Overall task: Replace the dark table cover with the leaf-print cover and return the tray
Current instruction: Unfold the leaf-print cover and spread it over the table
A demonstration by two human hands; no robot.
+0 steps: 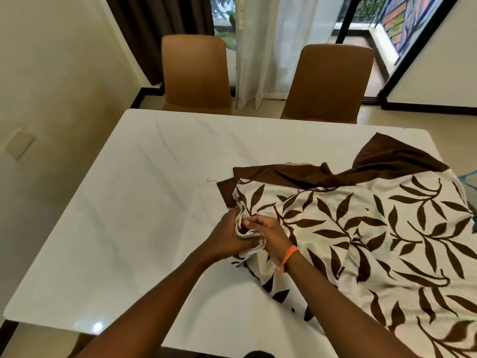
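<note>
both hands, the left hand (227, 235) and the right hand (268, 235), held a bunched corner of the leaf-print cover (361, 241) tight between them. the cover lay half spread on the right side of the white table (129, 215). two brown chairs (197, 73) stood at the far side.

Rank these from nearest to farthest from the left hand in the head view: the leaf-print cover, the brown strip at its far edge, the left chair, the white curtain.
1. Leaf-print cover: gripped by the left hand itself.
2. Brown strip: just beyond, on the table.
3. Left chair: across the table, far side.
4. White curtain: behind the chairs, at the window.
</note>
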